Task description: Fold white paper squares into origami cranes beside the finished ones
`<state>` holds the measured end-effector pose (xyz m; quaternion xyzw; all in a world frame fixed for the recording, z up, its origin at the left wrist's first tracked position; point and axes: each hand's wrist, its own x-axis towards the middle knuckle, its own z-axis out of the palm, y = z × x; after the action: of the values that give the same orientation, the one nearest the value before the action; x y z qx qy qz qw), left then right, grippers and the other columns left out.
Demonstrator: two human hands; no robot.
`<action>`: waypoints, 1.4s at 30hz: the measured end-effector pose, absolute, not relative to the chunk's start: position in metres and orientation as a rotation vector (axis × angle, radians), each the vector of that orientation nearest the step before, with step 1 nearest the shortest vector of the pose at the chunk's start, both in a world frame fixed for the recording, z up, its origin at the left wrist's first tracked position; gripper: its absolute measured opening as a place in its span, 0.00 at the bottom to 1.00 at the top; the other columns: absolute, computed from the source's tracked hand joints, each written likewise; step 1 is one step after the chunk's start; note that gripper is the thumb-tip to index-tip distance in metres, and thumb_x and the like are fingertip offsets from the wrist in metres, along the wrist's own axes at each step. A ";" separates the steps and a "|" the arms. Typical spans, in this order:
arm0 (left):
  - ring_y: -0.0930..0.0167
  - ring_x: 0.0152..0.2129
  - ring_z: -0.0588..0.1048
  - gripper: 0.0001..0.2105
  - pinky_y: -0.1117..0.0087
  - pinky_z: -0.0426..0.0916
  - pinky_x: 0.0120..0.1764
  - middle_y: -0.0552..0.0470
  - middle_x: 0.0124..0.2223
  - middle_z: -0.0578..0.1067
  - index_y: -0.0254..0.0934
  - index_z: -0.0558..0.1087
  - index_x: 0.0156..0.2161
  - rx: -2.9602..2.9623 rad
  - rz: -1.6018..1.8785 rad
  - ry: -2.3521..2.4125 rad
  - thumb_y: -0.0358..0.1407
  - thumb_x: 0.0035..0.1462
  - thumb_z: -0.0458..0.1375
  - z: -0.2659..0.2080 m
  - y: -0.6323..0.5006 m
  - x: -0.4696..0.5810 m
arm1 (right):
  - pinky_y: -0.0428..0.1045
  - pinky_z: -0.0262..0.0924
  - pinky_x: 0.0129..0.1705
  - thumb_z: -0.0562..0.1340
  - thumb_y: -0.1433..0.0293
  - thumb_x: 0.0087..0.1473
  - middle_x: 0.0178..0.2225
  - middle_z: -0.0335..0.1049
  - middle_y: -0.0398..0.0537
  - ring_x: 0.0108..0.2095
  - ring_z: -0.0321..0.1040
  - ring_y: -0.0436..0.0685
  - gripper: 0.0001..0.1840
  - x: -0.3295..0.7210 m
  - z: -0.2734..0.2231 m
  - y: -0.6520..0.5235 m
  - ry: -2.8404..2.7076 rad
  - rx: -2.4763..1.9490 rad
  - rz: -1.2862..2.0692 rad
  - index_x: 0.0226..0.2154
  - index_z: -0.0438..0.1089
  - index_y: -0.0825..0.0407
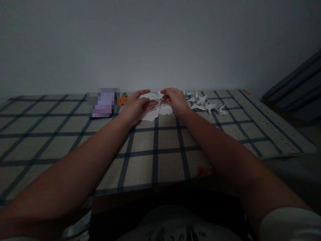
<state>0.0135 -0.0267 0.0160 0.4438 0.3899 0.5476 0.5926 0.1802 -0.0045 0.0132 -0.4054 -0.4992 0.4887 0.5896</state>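
A folded white paper piece sits between the two hands, its right end close by the fingertips of the right hand, which is curled narrow, though whether it grips cannot be told, while the left hand is spread, thumb and fingers parted. White sheets lie beneath and between the hands, and folded paper cranes cluster right of the right hand. Left of the left hand come an orange object and a blurred-out device, all on a checked cloth.

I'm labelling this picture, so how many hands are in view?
2: the left hand, by the white paper sheets, and the right hand, nearer the folded paper figures. No other hand shows.
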 end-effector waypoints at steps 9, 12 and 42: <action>0.70 0.29 0.81 0.21 0.71 0.76 0.37 0.54 0.29 0.78 0.37 0.69 0.52 1.418 1.478 1.042 0.28 0.51 0.62 0.009 -0.024 0.013 | 0.42 0.65 0.33 0.70 0.73 0.52 0.30 0.69 0.39 0.29 0.66 0.46 0.10 0.177 0.010 -0.004 -1.227 -0.921 1.149 0.35 0.69 0.52; 0.71 0.28 0.80 0.22 0.71 0.75 0.36 0.56 0.28 0.78 0.38 0.69 0.53 1.573 1.484 1.072 0.28 0.52 0.61 0.006 -0.022 0.010 | 0.42 0.65 0.33 0.69 0.77 0.51 0.29 0.67 0.36 0.28 0.66 0.45 0.14 0.175 0.008 -0.004 -1.222 -0.946 1.155 0.37 0.66 0.50; 0.75 0.25 0.72 0.09 0.74 0.71 0.34 0.53 0.29 0.75 0.36 0.77 0.32 1.459 1.430 1.024 0.41 0.55 0.64 0.005 -0.017 0.008 | 0.47 0.69 0.43 0.70 0.62 0.57 0.30 0.72 0.43 0.31 0.70 0.48 0.13 0.180 0.008 -0.006 -1.160 -0.744 1.490 0.29 0.71 0.52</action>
<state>0.0076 -0.0166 0.0047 0.5806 0.4078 0.5693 0.4152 0.1801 -0.0056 0.0080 -0.3114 -0.4853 0.6237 0.5277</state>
